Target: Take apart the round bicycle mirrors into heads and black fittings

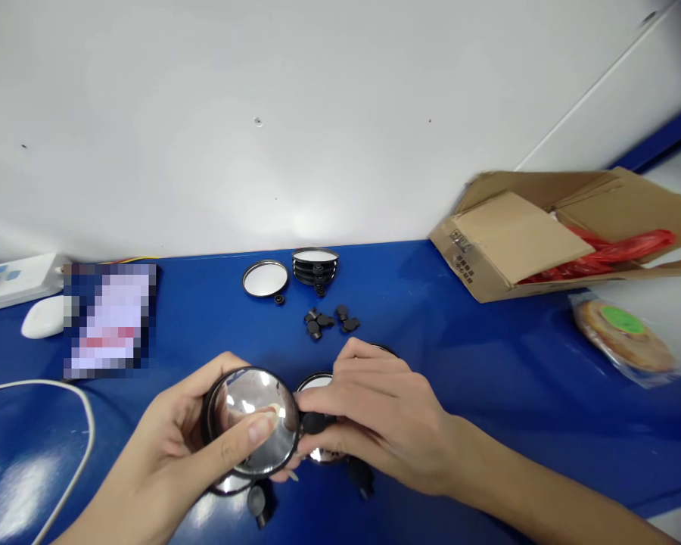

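My left hand (187, 446) grips a round black-rimmed mirror (261, 446), thumb across its face. At that mirror's right edge, my right hand (374, 412) pinches a small black clip (315, 422). Beneath the hands lie more round mirrors, partly hidden, one of them showing between the hands (316, 381). Black clips rest on the blue table near its front, one below the held mirror (257, 502) and another below my right hand (361, 477). Farther back are several loose black clips (322, 321), a single mirror (265, 278) and a stack of mirrors (315, 265).
An open cardboard box (505, 235) with a red plastic bag (607, 253) stands at the back right, near a wrapped round item (627, 337). At left are a pixelated screen (110, 322), a white mouse-like object (48, 316) and a white cable (89, 424). A white wall (340, 136) rises behind.
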{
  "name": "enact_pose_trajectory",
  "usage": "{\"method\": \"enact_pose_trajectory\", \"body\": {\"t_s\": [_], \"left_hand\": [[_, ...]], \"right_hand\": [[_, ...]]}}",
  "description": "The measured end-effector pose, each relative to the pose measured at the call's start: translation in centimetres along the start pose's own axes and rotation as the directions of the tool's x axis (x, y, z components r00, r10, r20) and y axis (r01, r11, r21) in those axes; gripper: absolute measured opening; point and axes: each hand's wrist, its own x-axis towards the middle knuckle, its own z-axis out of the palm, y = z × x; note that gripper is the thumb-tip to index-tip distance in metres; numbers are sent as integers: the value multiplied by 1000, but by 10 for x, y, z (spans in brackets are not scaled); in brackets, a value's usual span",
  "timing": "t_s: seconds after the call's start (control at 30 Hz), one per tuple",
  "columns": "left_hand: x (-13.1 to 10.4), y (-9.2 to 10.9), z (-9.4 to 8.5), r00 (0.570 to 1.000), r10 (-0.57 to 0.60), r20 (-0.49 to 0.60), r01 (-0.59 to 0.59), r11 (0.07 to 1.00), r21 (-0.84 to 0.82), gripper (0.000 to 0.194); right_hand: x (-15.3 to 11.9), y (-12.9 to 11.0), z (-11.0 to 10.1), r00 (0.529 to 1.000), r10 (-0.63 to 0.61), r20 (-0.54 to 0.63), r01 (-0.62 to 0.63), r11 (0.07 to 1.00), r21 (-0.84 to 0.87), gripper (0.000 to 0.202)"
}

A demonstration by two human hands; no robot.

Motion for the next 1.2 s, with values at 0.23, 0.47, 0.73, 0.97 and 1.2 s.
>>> {"method": "enact_pose_trajectory", "body": {"t_s": [0.23,0.47,0.73,0.97,1.2], "left_hand": [[-1,-3,-4,1000,4,-25,-4,1000,-2,30],[5,10,4,976,169,-140,-164,985,51,48],[5,4,-4,910,328,-252,-247,920,305,49],[-3,-13,5,885,383,-263,-199,824,531,62],[-5,-17,6,902,388,-192,-225,799,558,83]], "right_hand": [[1,1,-2,1000,-12,13,13,999,-51,18],[3,4,-9,994,4,-112,-20,990,-143,14],[6,2,-16,985,20,-171,-56,976,-209,9],[10,1,-13,972,-28,-232,-40,958,-284,19],[15,-2,-18,953,-43,-301,-71,930,-360,24]]}}
